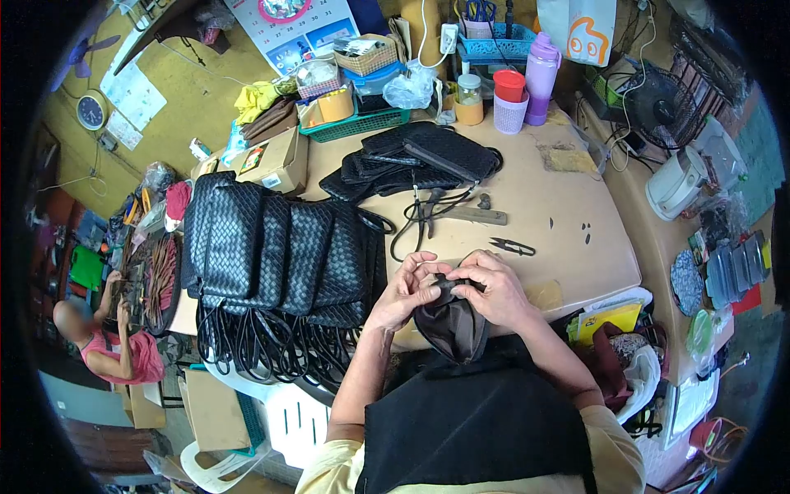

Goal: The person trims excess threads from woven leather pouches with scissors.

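Just over the table's near edge, my left hand [405, 298] and my right hand [495, 290] pinch the upper rim of a small dark bag [451, 328], its brownish lining showing. The fingertips of both hands almost meet at the rim; whatever small part lies between them is hidden. Beyond my right hand lie black thread snips [513, 246]. Farther back are pliers [427, 216] and a wooden-handled hammer [473, 215], with a thin black strap looping around them. To the left of my hands, a row of black woven-leather bags [276, 247] overlaps, straps hanging down.
More black woven pieces [424, 160] are piled at the back of the table [568, 214]. Behind them stand a green basket [354, 123], a red-lidded container [509, 85] and a purple bottle [541, 78]. A co-worker [115, 350] in pink sits at far left.
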{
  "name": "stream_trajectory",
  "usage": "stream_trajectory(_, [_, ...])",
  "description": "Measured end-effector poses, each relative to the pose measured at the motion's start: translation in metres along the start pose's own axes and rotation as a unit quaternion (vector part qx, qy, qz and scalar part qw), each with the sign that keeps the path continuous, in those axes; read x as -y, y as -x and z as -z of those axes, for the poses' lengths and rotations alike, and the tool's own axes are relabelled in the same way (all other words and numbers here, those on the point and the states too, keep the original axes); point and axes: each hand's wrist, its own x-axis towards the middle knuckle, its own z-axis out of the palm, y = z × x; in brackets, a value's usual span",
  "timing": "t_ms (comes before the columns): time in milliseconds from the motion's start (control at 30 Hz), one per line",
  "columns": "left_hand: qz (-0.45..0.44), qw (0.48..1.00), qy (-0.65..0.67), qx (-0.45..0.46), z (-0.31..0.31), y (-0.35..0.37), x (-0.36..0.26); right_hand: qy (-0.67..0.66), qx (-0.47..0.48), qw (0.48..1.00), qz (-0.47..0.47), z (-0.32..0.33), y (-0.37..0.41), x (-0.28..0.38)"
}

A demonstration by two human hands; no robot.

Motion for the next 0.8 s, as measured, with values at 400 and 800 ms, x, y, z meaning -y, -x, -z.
stream_trajectory(400, [-0.010, 0.992, -0.124, -0.006, -0.008, 0.004, -0.003, 0.171, -0.008, 0.980, 0.099, -0.010, -0.002, 0.007])
stream_trajectory(800, [-0.014, 0.967, -0.199, -0.161, 0.006, 0.006, 0.016, -0.386, -0.037, 0.891, -0.237, -0.022, 0.009, -0.043])
